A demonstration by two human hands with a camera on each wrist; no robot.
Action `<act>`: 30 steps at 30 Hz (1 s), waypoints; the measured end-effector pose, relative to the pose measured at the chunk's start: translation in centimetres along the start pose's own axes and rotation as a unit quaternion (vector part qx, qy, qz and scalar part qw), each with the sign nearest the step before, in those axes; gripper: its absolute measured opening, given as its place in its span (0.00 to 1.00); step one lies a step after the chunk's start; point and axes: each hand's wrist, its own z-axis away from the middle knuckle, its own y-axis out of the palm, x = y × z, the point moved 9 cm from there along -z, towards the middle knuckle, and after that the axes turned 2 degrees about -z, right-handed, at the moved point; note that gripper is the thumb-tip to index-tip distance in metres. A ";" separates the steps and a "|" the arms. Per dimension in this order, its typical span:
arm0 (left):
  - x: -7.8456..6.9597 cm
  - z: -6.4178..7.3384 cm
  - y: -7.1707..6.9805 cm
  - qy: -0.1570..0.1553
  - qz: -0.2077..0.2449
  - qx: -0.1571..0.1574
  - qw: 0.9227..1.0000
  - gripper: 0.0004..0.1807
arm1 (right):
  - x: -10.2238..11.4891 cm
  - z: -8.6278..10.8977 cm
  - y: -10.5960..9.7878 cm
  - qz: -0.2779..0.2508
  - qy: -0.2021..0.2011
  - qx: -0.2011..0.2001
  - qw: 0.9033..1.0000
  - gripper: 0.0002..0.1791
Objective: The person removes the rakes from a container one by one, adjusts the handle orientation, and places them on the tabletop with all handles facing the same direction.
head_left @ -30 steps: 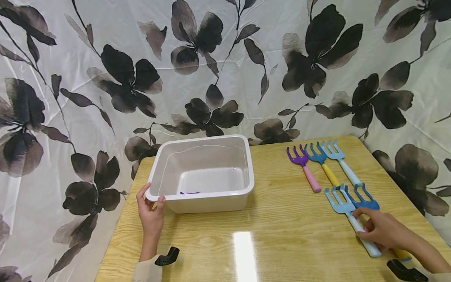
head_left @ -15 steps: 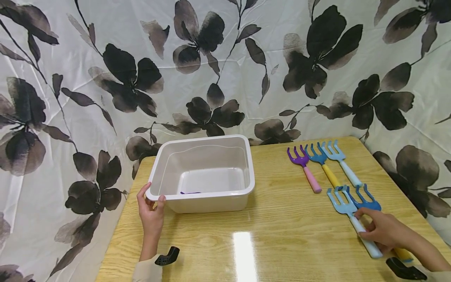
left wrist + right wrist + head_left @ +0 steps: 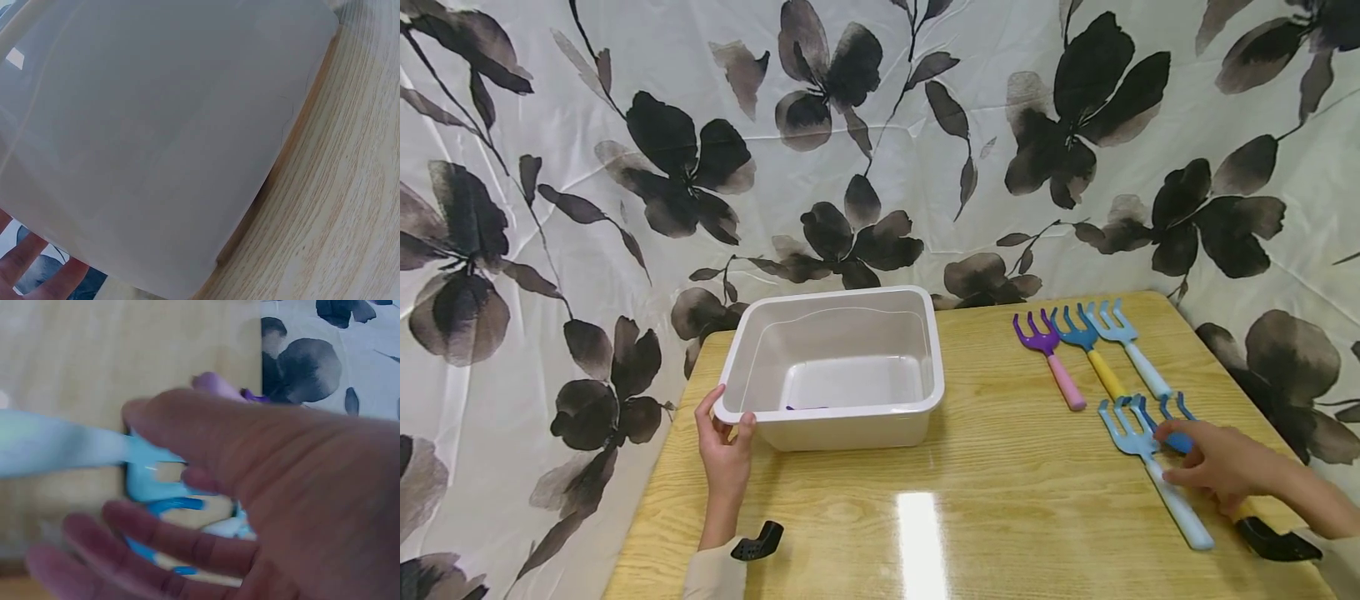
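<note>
My left hand (image 3: pixel 724 462) grips the near left corner of a white plastic tub (image 3: pixel 850 414), thumb on the front and fingers along the side. The left wrist view shows the tub's wall (image 3: pixel 156 137) close up, with fingers (image 3: pixel 62 281) at its edge. A sliver of something purple (image 3: pixel 807 408) shows inside. My right hand (image 3: pixel 1232 462) hovers over a blue hand fork (image 3: pixel 1180 442) with a yellow handle, partly covering it. Beside it lies a light blue hand fork (image 3: pixel 1176 504). In the right wrist view the fingers are spread, and the thumb overlaps the light blue fork's neck (image 3: pixel 131 450).
Further back on the wooden table (image 3: pixel 1000 500) lie a purple hand fork with a pink handle (image 3: pixel 1066 382), a blue one with a yellow handle (image 3: pixel 1105 372) and another light blue one (image 3: pixel 1146 367). A floral curtain (image 3: pixel 955 167) hangs behind.
My right hand has let go of the near light blue fork and shifted slightly right, over the blue fork. The left hand keeps its grip on the tub.
</note>
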 end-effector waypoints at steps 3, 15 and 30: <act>-0.1 -0.1 -0.1 -0.003 -0.005 0.000 1.000 0.34 | 1.9 -0.6 -2.1 0.030 -0.023 -0.004 0.999 0.34; 1.3 -0.8 -0.4 -0.010 -0.016 0.003 1.000 0.34 | 13.6 -3.1 -9.1 0.145 -0.195 -0.104 0.964 0.37; 0.0 -0.8 -0.1 -0.004 -0.009 0.002 1.000 0.33 | 25.9 -9.8 -9.9 0.178 -0.250 -0.057 0.950 0.40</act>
